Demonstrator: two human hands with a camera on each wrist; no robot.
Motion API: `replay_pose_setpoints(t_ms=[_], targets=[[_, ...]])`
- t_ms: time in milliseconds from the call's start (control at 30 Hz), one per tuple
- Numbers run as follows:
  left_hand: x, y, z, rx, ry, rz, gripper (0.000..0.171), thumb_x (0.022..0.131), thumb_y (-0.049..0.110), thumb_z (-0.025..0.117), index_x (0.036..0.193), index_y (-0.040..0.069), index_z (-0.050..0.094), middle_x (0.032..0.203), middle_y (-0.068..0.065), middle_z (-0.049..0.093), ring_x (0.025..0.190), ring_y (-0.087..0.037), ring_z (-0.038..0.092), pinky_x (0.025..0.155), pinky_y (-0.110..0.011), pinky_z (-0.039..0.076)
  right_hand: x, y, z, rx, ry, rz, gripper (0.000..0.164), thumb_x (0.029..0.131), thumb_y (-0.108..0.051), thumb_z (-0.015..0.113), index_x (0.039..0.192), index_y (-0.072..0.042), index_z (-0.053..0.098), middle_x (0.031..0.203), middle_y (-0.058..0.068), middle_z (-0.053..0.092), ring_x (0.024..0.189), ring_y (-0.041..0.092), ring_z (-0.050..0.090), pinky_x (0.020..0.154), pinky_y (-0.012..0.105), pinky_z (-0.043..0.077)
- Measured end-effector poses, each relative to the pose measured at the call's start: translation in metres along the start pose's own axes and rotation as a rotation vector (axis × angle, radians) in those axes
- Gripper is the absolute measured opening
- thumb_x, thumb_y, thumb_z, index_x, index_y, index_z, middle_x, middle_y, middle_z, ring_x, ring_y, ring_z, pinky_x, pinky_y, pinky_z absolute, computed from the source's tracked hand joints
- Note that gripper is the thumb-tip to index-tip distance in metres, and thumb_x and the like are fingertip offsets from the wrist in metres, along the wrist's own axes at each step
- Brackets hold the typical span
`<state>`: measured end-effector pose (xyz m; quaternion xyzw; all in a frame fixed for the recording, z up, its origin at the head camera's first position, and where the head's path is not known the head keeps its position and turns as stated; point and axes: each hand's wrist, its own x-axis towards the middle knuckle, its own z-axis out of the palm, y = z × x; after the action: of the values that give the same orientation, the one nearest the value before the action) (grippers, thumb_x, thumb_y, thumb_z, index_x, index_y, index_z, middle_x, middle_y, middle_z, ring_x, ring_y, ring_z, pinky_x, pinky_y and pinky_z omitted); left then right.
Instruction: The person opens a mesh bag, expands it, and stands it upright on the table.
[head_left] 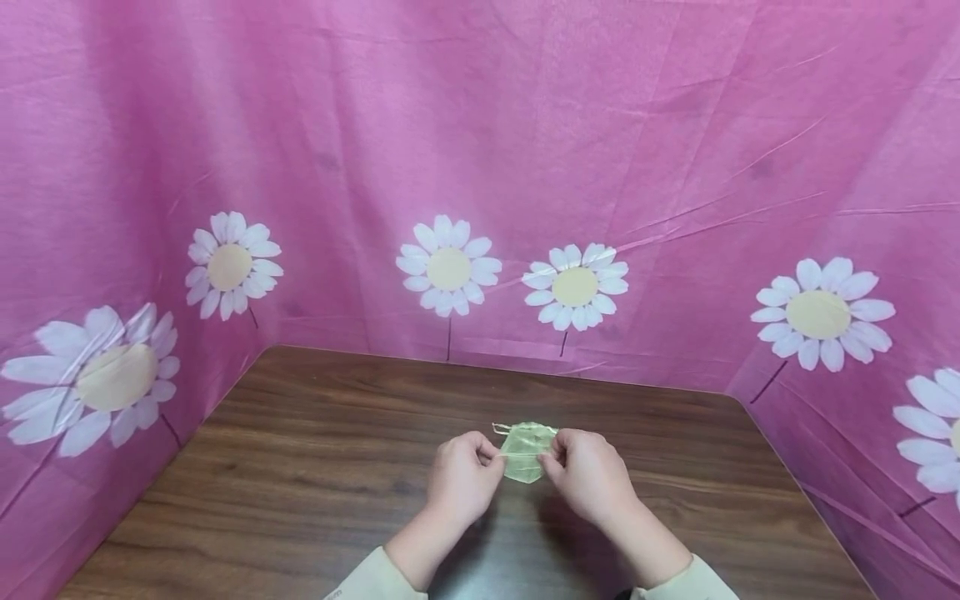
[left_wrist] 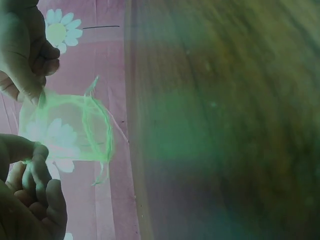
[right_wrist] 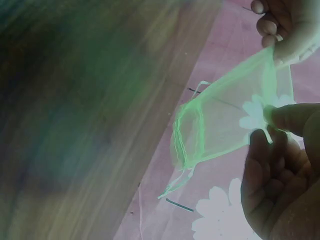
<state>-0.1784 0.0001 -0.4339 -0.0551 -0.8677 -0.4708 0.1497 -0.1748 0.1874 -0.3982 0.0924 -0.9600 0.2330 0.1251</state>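
Observation:
Both hands hold a small sheer yellow-green drawstring pouch [head_left: 522, 468] stretched between them over the table. At its left side, my left hand [head_left: 465, 479] pinches the fabric between thumb and fingers. Opposite it, my right hand [head_left: 594, 477] pinches the right side the same way. In the left wrist view the pouch [left_wrist: 75, 127] is see-through, with its gathered band and loose cord ends away from the fingers. The right wrist view shows the pouch [right_wrist: 222, 120] taut along the pinched end, with a drawstring tail [right_wrist: 177, 186] hanging at one corner of the gathered end.
Beneath the hands lies a dark wood-grain table [head_left: 315, 483] with rounded far corners. A pink cloth [head_left: 480, 125] printed with white daisies hangs around its back and sides. Light sleeves [head_left: 382, 579] cover the forearms at the lower edge.

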Motion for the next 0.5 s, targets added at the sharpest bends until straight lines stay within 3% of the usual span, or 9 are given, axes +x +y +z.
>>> replay_pose_setpoints(t_ms=[233,500], targets=[[-0.001,0.002,0.003,0.038,0.032,0.011,0.023,0.078,0.010,0.077,0.072,0.021,0.058,0.065,0.015,0.065,0.060,-0.004,0.058,0.052,-0.030,0.043,-0.003,-0.004,0.010,-0.033,0.110,-0.020,0.030,0.080,-0.007,0.074,0.069,-0.018,0.048,0.060,-0.006,0.047,0.052,0.015,0.044,0.043,0.034,0.035],[-0.002,0.005,0.003,0.069,0.026,-0.004,0.021,0.081,0.014,0.076,0.075,0.023,0.058,0.066,0.016,0.062,0.060,-0.004,0.057,0.053,-0.031,0.043,-0.003,-0.004,0.017,0.071,0.228,-0.077,0.010,0.082,0.001,0.078,0.082,-0.009,0.075,0.068,-0.006,0.065,0.059,0.007,0.055,0.054,0.031,0.049]])
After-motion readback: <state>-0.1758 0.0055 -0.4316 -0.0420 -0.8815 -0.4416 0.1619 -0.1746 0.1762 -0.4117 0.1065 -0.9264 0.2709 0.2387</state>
